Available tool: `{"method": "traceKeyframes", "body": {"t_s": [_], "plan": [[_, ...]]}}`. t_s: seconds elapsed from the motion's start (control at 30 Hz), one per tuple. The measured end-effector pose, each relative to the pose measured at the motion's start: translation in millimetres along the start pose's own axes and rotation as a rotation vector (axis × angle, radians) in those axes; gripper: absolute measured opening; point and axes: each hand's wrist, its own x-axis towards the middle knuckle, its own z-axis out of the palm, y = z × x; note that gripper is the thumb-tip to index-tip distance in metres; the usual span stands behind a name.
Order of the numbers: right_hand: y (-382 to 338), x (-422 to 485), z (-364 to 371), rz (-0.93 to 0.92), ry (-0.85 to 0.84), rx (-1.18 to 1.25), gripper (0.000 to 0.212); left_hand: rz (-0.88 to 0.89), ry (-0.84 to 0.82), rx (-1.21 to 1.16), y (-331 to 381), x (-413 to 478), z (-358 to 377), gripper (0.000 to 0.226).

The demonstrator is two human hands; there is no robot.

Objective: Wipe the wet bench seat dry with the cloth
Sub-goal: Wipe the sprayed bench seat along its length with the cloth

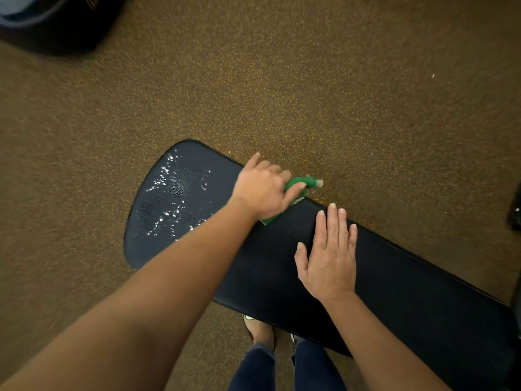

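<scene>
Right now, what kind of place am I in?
Probably a gym, though I can't be sure: a long black padded bench with water drops on it, standing on speckled rubbery-looking flooring.

Bench (394, 292) and cloth (298, 183), from above.
We note a long black seat, lying diagonally, with one rounded end. Water drops (169, 193) bead on that end; the rest looks matte. The green cloth sits bunched on the seat's far edge, gripped under the left hand (263, 190).

Gym: speckled floor (338, 80), padded bench (408, 292)
</scene>
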Motion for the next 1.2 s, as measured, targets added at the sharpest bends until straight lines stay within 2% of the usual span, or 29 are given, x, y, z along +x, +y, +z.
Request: {"method": "traceKeyframes", "body": {"t_s": [0.17, 0.3, 0.33, 0.4, 0.47, 0.5, 0.53, 0.63, 0.73, 0.8, 0.87, 0.93, 0.97, 1.0, 1.1, 1.13, 1.2], "plan": [[-0.4, 1.2, -0.5, 0.012, -0.019, 0.0, 0.072, -0.196, 0.057, 0.058, -73.3, -12.3, 2.5, 0.055], [-0.8, 1.4, 0.3, 0.013, -0.019, -0.003, 0.073, -0.443, 0.116, 0.011, -51.5, -11.7, 2.1, 0.049], [-1.1, 1.0, 0.4, 0.011, -0.019, -0.003, 0.073, -0.429, 0.118, -0.014, -36.6, -10.7, 3.5, 0.047], [-0.8, 0.8, 0.2, 0.011, -0.018, -0.005, 0.073, -0.24, 0.127, -0.049, -13.3, -14.7, 8.8, 0.044], [-0.4, 1.0, 0.1, 0.009, -0.014, -0.01, 0.073, -0.101, 0.145, -0.066, -21.9, -20.1, 10.9, 0.044], [-0.1, 0.8, 0.2, 0.007, -0.013, -0.01, 0.072, -0.106, 0.165, -0.057, -34.8, -22.3, 11.4, 0.046], [0.1, 0.6, 0.5, 0.004, -0.013, -0.007, 0.072, -0.162, 0.184, -0.056, -49.7, -24.3, 12.4, 0.047], [0.5, 0.5, 1.5, 0.003, -0.014, -0.008, 0.072, -0.491, 0.175, -0.149, -85.4, -30.3, 10.9, 0.048], [0.3, 0.1, 2.1, 0.003, -0.013, -0.012, 0.072, -0.641, 0.26, -0.201, -63.1, -30.6, 15.7, 0.051], [-0.6, 0.1, 2.5, 0.005, -0.01, -0.009, 0.072, -0.557, 0.271, -0.22, -31.3, -33.7, 22.2, 0.051], [-1.4, 0.1, 2.5, 0.006, -0.006, 0.002, 0.072, -0.376, 0.234, -0.219, -12.5, -46.0, 26.7, 0.05], [-3.2, 1.7, 1.7, -0.023, 0.0, 0.007, 0.072, -0.253, 0.216, -0.2, -28.5, -54.8, 27.4, 0.052], [-5.1, 3.1, 1.2, -0.048, 0.0, 0.011, 0.071, -0.256, 0.226, -0.184, -44.0, -56.4, 27.1, 0.052], [-7.6, 5.3, 0.9, -0.073, -0.001, 0.019, 0.071, -0.317, 0.232, -0.182, -59.7, -56.1, 25.6, 0.051], [-16.0, 14.3, 0.4, -0.119, -0.001, 0.046, 0.07, -0.708, 0.289, -0.272, -90.8, -48.1, 21.9, 0.049], [-19.3, 17.6, 0.4, -0.128, 0.005, 0.056, 0.07, -0.785, 0.312, -0.299, -86.2, -45.6, 20.6, 0.05], [-27.3, 22.6, 0.4, -0.154, 0.012, 0.076, 0.069, -0.756, 0.336, -0.314, -63.3, -46.8, 22.8, 0.051]]}}
